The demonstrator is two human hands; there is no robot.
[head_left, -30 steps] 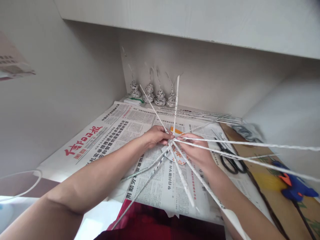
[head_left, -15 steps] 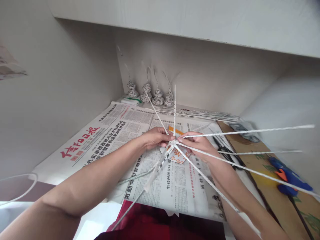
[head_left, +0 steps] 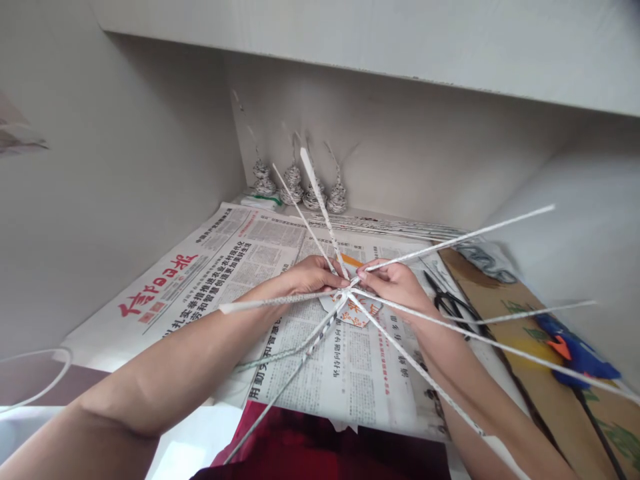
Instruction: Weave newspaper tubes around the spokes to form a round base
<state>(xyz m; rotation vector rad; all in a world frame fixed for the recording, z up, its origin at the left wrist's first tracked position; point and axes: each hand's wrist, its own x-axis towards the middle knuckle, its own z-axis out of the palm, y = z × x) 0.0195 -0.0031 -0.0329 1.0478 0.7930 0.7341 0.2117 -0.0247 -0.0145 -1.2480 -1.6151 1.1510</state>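
Several thin rolled newspaper strips cross at one woven centre (head_left: pixel 347 291) and fan outward like spokes. My left hand (head_left: pixel 316 275) pinches the strips at the left side of that centre. Between the thumb and fingers of my right hand (head_left: pixel 395 281) is a paper strip (head_left: pixel 465 237) that slants up to the right. Other strips run toward me, and one lies across my left wrist. Beneath the centre sits a white piece of card with orange print (head_left: pixel 356 316), partly covered by the strips and hands.
Newspaper (head_left: pixel 220 273) covers the work surface. Several woven paper gourds (head_left: pixel 338 197) stand at the back beside a pile of paper strips (head_left: pixel 390 227). Black scissors (head_left: pixel 453 303), cardboard (head_left: pixel 525 333) and a blue glue gun (head_left: pixel 583 353) lie at right. A ledge (head_left: pixel 370 40) overhangs the back.
One strip has swung over to the left across my left wrist. The upright strip now leans left, and the strip in my right hand tilts more steeply upward.
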